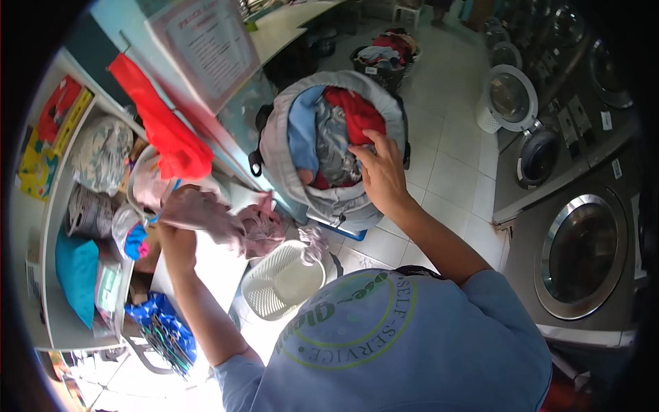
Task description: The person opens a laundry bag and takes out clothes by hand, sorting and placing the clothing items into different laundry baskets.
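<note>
A grey drawstring bag [278,141] stands open in front of me, with clothes inside: a light blue piece [304,127], a grey patterned piece [333,144] and a red piece [360,117]. My right hand [381,168] is over the bag's right side, fingers apart, fingertips at the red and grey clothes. On the left, my left hand [177,226] is closed on a pink cloth [213,220], which stretches right toward a bunched pink part. Below the bag is a pale perforated basket [274,285] with a light pink cloth [314,244] over its rim.
Shelves [58,226] with bags and cloths line the left. A red cloth [161,117] hangs by a notice [202,48]. Front-loading machines [580,254] stand on the right, one door [509,98] open. A full laundry basket [381,58] sits beyond the bag.
</note>
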`<state>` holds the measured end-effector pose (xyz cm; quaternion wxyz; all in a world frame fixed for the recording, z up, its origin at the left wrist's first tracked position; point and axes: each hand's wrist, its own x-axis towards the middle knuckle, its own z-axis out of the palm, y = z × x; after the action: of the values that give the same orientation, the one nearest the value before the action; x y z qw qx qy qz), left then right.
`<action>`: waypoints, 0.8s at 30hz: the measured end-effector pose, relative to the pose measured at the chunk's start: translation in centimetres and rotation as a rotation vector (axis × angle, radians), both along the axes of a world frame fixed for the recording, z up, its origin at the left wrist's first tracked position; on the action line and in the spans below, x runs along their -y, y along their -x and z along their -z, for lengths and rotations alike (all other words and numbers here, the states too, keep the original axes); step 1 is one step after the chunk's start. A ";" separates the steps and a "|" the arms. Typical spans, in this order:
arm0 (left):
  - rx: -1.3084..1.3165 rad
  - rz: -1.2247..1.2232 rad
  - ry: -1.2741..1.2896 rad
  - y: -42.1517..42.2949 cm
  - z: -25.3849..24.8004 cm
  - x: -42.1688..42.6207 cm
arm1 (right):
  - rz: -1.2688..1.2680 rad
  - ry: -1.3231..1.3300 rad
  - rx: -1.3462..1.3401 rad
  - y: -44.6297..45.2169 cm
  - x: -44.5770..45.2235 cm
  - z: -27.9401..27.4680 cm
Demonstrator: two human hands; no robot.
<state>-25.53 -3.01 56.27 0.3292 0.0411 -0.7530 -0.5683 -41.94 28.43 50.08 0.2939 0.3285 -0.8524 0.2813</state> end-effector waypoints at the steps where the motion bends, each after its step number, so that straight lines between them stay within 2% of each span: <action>1: 0.028 -0.070 -0.102 -0.6 1.1 -0.1 | -0.020 -0.008 0.015 -0.3 0.5 0.3; 2: 0.049 -0.139 -0.203 -0.9 2.0 -0.1 | -0.186 0.040 -0.036 -0.4 1.1 0.6; 3: -0.035 -0.125 -0.343 -1.4 3.2 0.1 | -0.349 0.090 -0.078 -0.6 1.7 1.0; 4: -0.083 -0.128 -0.371 -2.0 4.7 0.2 | -0.366 0.083 -0.052 -1.0 2.2 0.9; 6: 0.160 -0.078 -0.343 -4.3 8.7 2.0 | -0.424 0.048 -0.082 -1.2 3.4 0.7; 7: 0.194 0.022 -0.419 -5.0 9.2 1.8 | -0.390 0.045 -0.067 -0.6 3.8 0.7; 10: 0.293 -0.091 -0.548 -6.9 11.6 1.7 | -0.290 0.051 -0.101 1.2 4.0 0.8; 18: 0.327 -0.263 -0.748 -10.7 17.3 2.0 | -0.306 -0.073 -0.036 3.2 2.9 1.3; 24: 0.436 -0.443 -0.578 -11.9 20.4 0.3 | -0.359 -0.088 0.044 4.5 2.5 1.0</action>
<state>-13.66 -3.35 35.91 0.2513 0.4115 -0.5878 -0.6496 -46.46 25.93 49.10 0.2054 0.4818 -0.7977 0.2990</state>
